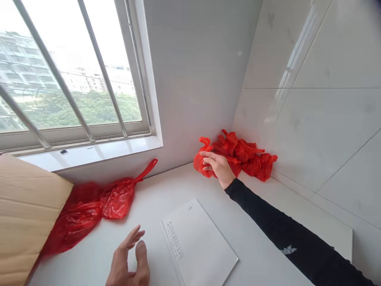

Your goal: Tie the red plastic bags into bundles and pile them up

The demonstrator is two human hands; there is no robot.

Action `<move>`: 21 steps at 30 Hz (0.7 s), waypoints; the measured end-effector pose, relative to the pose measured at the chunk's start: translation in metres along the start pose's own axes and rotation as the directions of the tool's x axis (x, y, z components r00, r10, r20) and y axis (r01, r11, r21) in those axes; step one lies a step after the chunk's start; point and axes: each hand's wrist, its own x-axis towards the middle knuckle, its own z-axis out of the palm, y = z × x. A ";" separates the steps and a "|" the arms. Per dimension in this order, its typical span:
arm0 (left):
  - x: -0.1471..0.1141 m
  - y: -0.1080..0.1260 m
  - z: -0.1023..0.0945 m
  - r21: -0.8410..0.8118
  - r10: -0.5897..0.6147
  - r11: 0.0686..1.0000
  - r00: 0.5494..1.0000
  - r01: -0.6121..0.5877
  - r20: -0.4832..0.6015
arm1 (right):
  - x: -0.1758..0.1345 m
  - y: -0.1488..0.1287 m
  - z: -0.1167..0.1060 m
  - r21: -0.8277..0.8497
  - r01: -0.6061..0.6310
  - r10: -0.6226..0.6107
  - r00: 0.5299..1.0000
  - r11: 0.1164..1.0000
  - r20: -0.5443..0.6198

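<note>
My right hand (220, 167), in a black sleeve, reaches to a tied red plastic bag (200, 162) in the far corner. Its fingers are stretched out over that bag; whether they press on it I cannot tell. More knotted red bags (248, 153) lie heaped just behind and to the right. Nothing is in my left hand (129, 260), which hovers low in the view with thumb and fingers apart. Between the two hands a notebook (205, 242) lies open on the white table (253, 246), with a column of handwriting along its left side.
Further red bags (117, 200) lie on the left, partly behind a cardboard box flap (32, 210). A barred window (68, 71) with a sill (119, 151) is at the upper left. A grey wall and a tiled wall (321, 127) bound the table's far corner.
</note>
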 end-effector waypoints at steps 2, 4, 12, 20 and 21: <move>-0.022 0.015 -0.005 -0.281 -0.213 0.923 0.957 0.264 0.199 | -0.047 -0.014 0.006 0.071 -0.011 0.003 0.994 0.997 0.106; -0.043 0.032 -0.010 -0.521 -0.330 0.601 0.782 0.606 0.529 | -0.092 -0.021 0.009 0.160 -0.074 0.035 0.971 0.984 0.235; -0.082 0.045 -0.032 -0.686 -0.321 0.128 0.684 0.716 0.655 | -0.198 0.031 0.018 0.172 -0.386 0.318 0.891 0.906 0.326; -0.081 0.026 -0.026 -0.583 -0.262 0.381 0.688 0.718 0.677 | -0.203 0.061 0.028 0.182 -0.350 0.226 0.845 0.919 0.484; -0.082 0.026 -0.025 -0.551 -0.227 0.436 0.680 0.711 0.698 | -0.203 0.062 0.028 0.195 -0.330 0.194 0.841 0.923 0.505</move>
